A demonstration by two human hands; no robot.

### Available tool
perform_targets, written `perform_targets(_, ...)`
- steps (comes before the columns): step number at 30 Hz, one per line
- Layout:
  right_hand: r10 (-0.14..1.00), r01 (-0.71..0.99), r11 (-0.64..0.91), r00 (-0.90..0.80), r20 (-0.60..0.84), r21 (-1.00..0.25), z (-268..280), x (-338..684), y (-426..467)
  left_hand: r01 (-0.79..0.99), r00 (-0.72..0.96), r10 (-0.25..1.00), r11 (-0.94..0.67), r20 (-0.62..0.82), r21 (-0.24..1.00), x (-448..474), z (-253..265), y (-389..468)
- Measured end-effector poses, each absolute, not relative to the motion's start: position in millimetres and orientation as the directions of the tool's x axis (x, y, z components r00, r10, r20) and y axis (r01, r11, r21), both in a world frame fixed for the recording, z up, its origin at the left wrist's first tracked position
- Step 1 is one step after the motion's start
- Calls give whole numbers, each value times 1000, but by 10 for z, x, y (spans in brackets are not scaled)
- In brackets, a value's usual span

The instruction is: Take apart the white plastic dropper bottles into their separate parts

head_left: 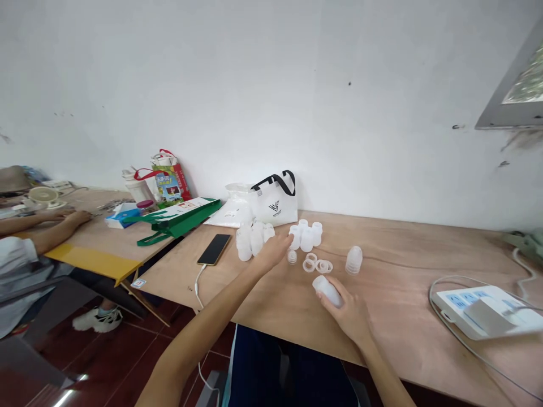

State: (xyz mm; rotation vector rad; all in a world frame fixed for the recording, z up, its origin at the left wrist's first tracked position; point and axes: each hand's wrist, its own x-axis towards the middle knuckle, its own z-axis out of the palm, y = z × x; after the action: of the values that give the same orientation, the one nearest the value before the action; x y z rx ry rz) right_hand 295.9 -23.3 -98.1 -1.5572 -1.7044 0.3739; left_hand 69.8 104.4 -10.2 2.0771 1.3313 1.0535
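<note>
My right hand [348, 311] is wrapped around a white translucent plastic bottle [328, 291], tilted with its neck end up to the left. My left hand [278, 251] reaches to the near left side of a cluster of similar upright white bottles [307, 238]; its fingertips meet one of them, but most of the fingers are hidden behind the back of the hand. Between the hands lie several loose white rings [324, 266] and a small stack of clear caps [292, 256]. To the right stands a taller stack of clear domed caps [353, 260]. Another bottle group [250, 240] stands left of my left hand.
A phone [214, 249] on a white cable lies to the left. Behind stand a white bag [278, 209] and a plastic sack [233, 206]. A green bag [182, 220] bridges toward the neighbouring table, where another person's hands [72, 217] rest. A power strip [487, 311] with cables sits right.
</note>
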Motion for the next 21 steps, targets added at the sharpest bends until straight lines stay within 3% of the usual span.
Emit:
perform_targets(8, 937, 682, 263, -12, 349, -682, -978, 2951, -214, 755, 446, 884, -456, 141, 471, 832, -158, 1205)
perform_targets(16, 940, 689, 263, -25, 341, -676, -928, 2932, -222, 785, 462, 876, -476, 137, 398, 820, -267, 1173)
perform_targets(21, 964, 713, 209, -34, 264, -670, -811, 2928, -257, 798, 458, 869, -494, 185, 345, 760, -287, 1013)
